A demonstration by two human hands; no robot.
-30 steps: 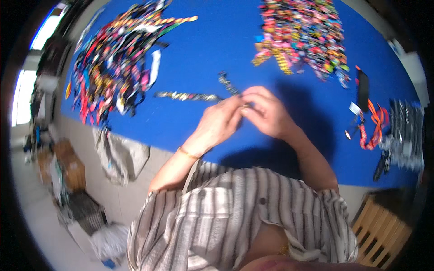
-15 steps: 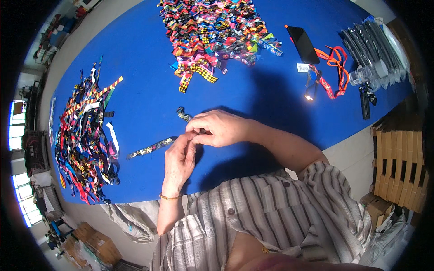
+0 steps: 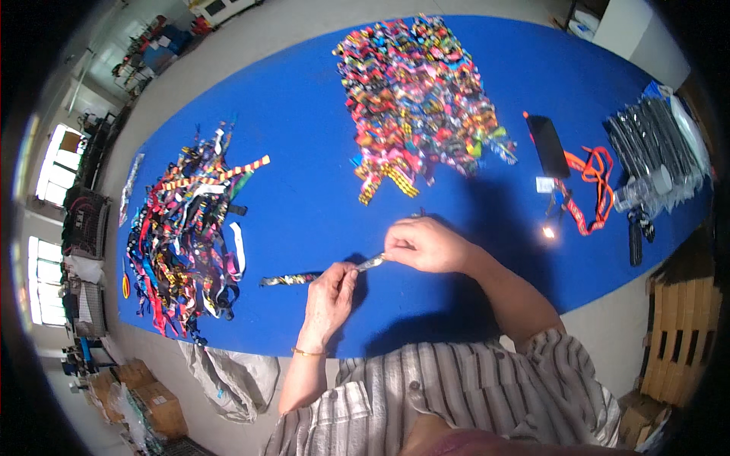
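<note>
A narrow dark patterned fabric strap (image 3: 371, 263) is stretched between my two hands above the blue table (image 3: 251, 99). My left hand (image 3: 329, 302) pinches it between thumb and fingertips, and its tail runs out leftward past that hand. My right hand (image 3: 430, 245), a little farther and to the right, grips the other part with curled fingers. A small dark bit shows just beyond the right hand; whether it belongs to the strap I cannot tell. Left of my hands lies a tangled heap of loose colourful straps (image 3: 190, 243).
Rows of bundled colourful straps (image 3: 418, 99) cover the far middle. To the right lie a black phone (image 3: 549, 144), a red-orange lanyard (image 3: 601, 178) and a stack of dark pieces in clear plastic (image 3: 654, 144). Cardboard boxes (image 3: 157, 403) stand on the floor at lower left.
My hands were close together over the strap; now they are apart, the right one drawn to the right, with the strap straightened between them. The whole view has also shifted.
</note>
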